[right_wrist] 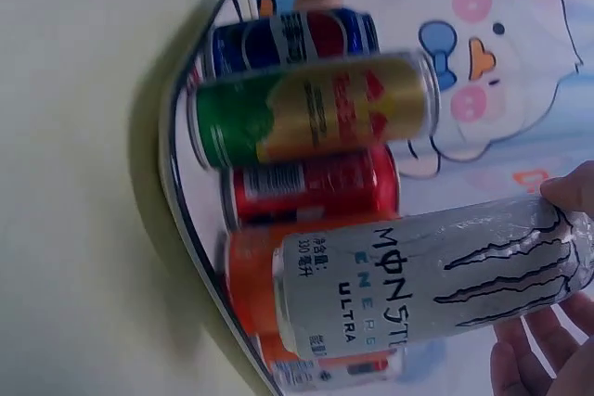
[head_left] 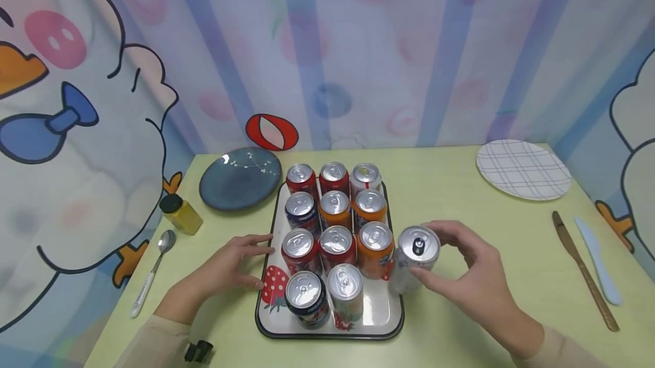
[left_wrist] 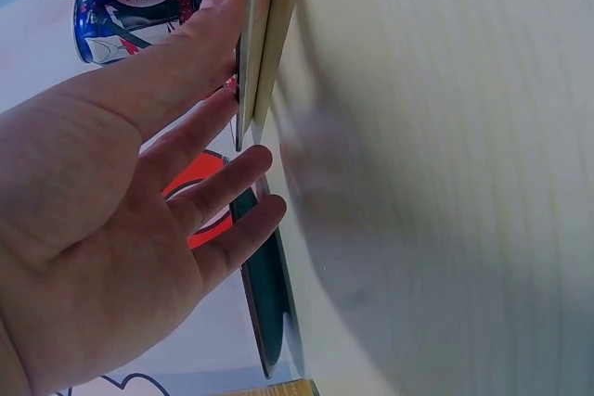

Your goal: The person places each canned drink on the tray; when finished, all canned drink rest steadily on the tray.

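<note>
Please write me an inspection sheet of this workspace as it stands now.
Surface: pale green table, no spills seen.
Job's things: white can at the right rim of the tray, which holds eleven upright cans.
Clutter: blue plate, checked plate, yellow jar, spoon, knife, pale blue spreader.
Grippers: right hand grips the white can near its top; left hand has straight fingers touching the tray's left edge.
Cables: nothing seen.
Surroundings: cartoon-print curtain behind and beside the table.
</note>
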Tool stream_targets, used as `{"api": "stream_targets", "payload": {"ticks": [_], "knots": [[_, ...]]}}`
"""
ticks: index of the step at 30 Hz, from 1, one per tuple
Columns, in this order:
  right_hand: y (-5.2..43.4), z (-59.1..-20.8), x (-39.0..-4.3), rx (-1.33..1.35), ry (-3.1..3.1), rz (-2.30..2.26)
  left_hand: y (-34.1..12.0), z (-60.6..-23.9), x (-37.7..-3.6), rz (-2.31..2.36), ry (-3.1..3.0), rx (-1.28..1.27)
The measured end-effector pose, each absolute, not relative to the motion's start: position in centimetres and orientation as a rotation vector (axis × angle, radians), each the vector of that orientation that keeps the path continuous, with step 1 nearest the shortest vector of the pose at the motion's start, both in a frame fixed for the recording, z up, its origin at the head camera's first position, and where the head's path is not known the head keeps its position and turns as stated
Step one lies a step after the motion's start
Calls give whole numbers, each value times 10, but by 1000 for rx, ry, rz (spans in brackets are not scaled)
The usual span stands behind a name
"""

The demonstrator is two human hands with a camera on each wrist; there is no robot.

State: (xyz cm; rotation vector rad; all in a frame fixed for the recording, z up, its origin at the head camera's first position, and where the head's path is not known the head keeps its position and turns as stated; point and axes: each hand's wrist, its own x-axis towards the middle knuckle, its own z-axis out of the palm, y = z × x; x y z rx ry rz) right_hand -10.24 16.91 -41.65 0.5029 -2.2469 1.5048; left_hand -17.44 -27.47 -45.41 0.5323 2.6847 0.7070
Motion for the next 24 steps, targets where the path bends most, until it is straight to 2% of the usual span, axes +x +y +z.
{"api": "stream_targets", "payload": {"ticks": [12, 24], "knots": [[140, -446, -89, 693, -2315, 1558, -276, -463, -176, 720, 2667, 535], [139, -445, -91, 795, -2336, 1487, -274, -456, -177, 675, 2704, 555]]}}
